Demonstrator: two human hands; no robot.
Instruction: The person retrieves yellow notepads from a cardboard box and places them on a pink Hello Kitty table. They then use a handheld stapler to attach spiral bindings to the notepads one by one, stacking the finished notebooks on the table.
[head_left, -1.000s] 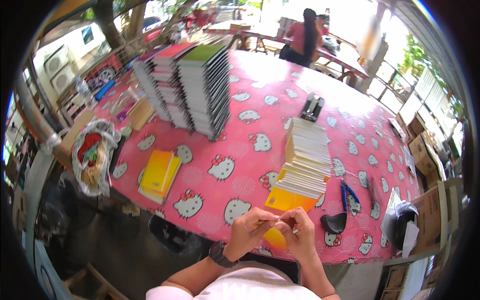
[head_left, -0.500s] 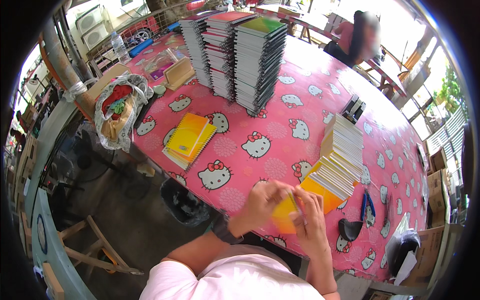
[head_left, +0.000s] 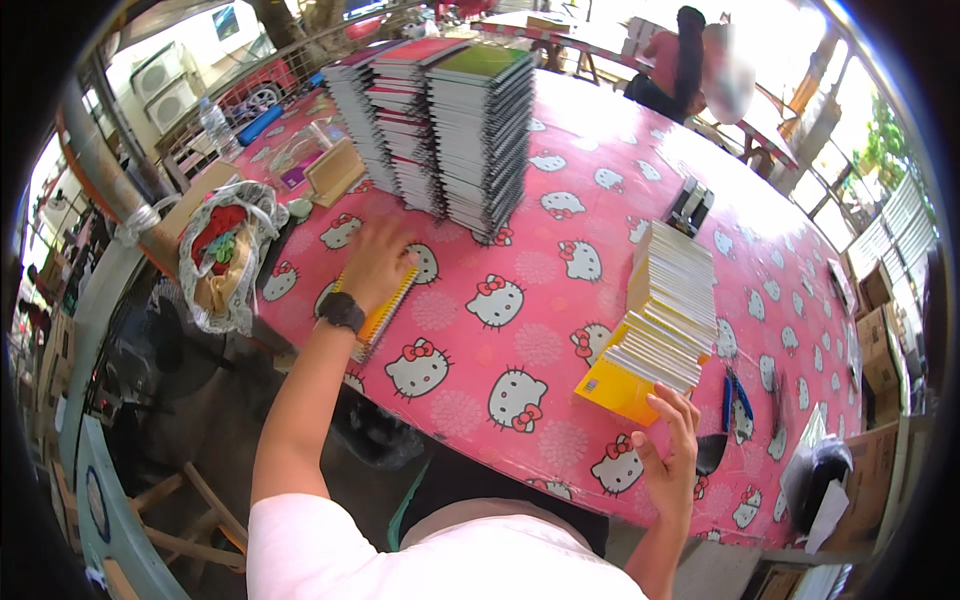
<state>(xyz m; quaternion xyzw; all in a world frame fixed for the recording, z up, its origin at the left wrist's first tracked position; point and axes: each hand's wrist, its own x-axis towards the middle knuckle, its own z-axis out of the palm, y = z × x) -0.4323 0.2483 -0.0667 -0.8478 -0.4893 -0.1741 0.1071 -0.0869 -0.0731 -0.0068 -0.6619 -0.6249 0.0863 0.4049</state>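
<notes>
My left hand (head_left: pixel 376 268), with a dark watch on its wrist, lies over the small pile of yellow spiral notebooks (head_left: pixel 388 318) at the left of the table. Motion smears its fingers, so whether they grip the top notebook is unclear. On the right, my right hand (head_left: pixel 668 450) is open, thumb and fingers apart with nothing between them. Its fingertips are at the near edge of a long leaning row of small notebooks (head_left: pixel 660 335). The nearest one in that row shows its yellow cover (head_left: pixel 620 392) facing up.
Tall stacks of spiral notebooks (head_left: pixel 480 140) stand at the back. Blue-handled pliers (head_left: pixel 737 400) and a dark curved piece (head_left: pixel 710 453) lie by my right hand. A cloth bag (head_left: pixel 228 255) hangs at the left edge, near a wooden block (head_left: pixel 335 172). Another person (head_left: pixel 680 65) sits beyond.
Both hands were together around a yellow notebook near the front edge. My left hand has swung left to the small pile; my right hand has moved right, empty, beside the row.
</notes>
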